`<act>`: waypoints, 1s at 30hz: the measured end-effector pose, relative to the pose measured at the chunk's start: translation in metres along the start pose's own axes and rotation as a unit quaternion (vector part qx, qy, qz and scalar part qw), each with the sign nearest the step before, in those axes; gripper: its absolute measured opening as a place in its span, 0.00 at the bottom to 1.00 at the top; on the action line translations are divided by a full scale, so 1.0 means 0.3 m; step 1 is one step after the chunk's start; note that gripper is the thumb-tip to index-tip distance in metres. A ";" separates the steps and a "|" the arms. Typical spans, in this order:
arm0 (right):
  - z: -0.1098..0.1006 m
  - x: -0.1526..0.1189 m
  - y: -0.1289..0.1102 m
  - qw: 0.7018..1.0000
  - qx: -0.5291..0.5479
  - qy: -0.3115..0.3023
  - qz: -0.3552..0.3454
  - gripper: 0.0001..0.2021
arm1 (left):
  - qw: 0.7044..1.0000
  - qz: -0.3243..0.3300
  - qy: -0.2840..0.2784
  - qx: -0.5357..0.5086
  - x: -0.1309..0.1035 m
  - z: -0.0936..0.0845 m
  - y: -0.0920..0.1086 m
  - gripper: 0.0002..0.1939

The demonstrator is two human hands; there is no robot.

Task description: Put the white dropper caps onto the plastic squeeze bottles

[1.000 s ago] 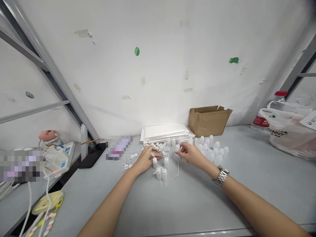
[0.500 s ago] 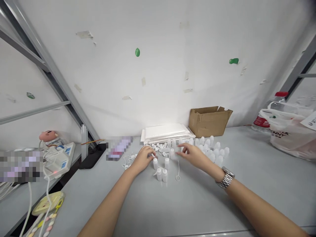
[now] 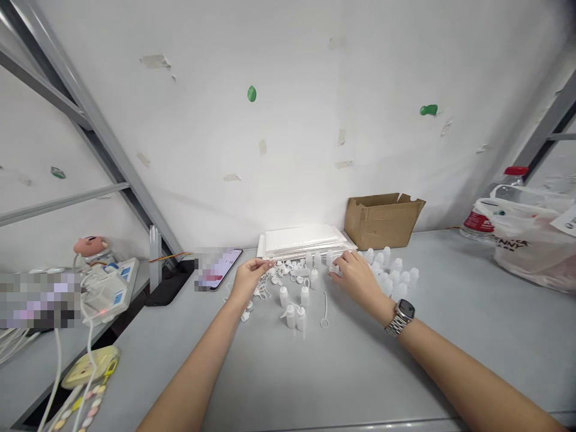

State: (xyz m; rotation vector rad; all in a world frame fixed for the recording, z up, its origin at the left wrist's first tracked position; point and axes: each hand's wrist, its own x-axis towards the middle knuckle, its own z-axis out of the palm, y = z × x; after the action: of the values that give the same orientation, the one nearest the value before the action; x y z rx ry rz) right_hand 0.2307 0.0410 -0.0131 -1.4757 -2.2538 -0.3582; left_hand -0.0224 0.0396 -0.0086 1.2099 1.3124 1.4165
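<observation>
My left hand [image 3: 249, 281] is over the left side of a pile of loose white caps [image 3: 292, 268], thumb and fingertips pinched together. What they hold, if anything, is too small to name. My right hand [image 3: 357, 281] reaches into the back row of small white plastic bottles [image 3: 396, 277], fingers bent and thumb apart from them; I see nothing held. Several capped dropper bottles [image 3: 283, 297] stand upright between my hands, and another bottle [image 3: 314, 279] stands just left of my right thumb. A loose ring-ended strap [image 3: 324, 312] lies in front.
White flat packages [image 3: 306, 240] are stacked against the wall, beside an open cardboard box [image 3: 382, 221]. A phone [image 3: 220, 270] lies at left, near a power strip [image 3: 119, 291] with cables. A plastic bag [image 3: 526, 240] and a red-capped water bottle [image 3: 479, 223] stand at right.
My left hand has moved left and back from the front dropper bottle to the cap pile. My right hand has moved slightly right and back, away from the standing bottle, into the bottle group.
</observation>
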 end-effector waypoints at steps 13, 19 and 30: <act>-0.142 -0.021 -0.060 0.837 0.522 0.084 0.145 0.13 | 0.967 -0.037 -0.006 -0.253 -0.032 -0.031 0.102 0.08; -0.170 -0.044 -0.136 0.708 0.696 -0.037 0.116 0.14 | 0.958 -0.052 -0.069 -0.273 -0.121 0.015 0.149 0.07; -0.204 -0.077 -0.186 0.813 0.575 -0.067 0.062 0.12 | 0.968 -0.030 -0.085 -0.236 -0.182 0.059 0.174 0.11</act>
State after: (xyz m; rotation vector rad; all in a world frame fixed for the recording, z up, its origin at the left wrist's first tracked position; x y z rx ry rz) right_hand 0.2001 -0.0267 0.0305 -0.9228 -1.7829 1.0221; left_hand 0.0068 -0.0158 0.0373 0.9359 0.8226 1.4393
